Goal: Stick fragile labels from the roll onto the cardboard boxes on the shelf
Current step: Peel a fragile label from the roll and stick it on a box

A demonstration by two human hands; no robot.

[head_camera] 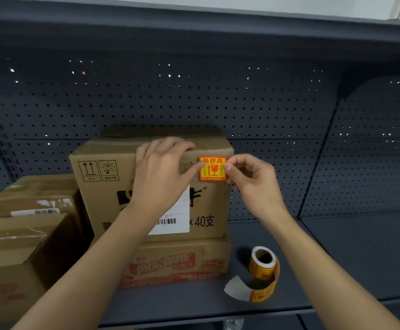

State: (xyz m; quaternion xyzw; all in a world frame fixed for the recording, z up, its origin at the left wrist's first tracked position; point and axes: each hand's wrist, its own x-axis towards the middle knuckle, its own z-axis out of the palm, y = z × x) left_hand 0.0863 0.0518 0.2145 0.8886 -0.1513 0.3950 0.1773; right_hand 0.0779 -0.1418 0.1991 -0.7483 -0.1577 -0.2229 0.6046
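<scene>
Two bare forearms reach in from the near edge over a dark grey metal shelf (337,258). Near the front of this shelf, on the right, the label roll (263,262) stands on its edge, and its loose backing strip (237,287) curls toward the camera with orange labels on it. Below the shelf's front lip there is something clear, perhaps a bottle top (233,323), too cut off to tell. Farther in, the upper cardboard box (103,194) sits on a flatter printed box (170,265). The fragile label (212,169), orange and yellow, lies against the upper right corner of the upper box's near face. The left hand (160,167) rests with relaxed fingers over that box's top edge, its thumb pressing the label's left edge. The right hand (251,179) pinches the label's right edge between thumb and forefinger, other fingers curled. To the left stand two more taped boxes, a near one (15,246) and a far one (34,198). Behind everything runs a dark perforated back panel (265,103), light showing through some holes, and a higher shelf (194,25) overhangs at the top
</scene>
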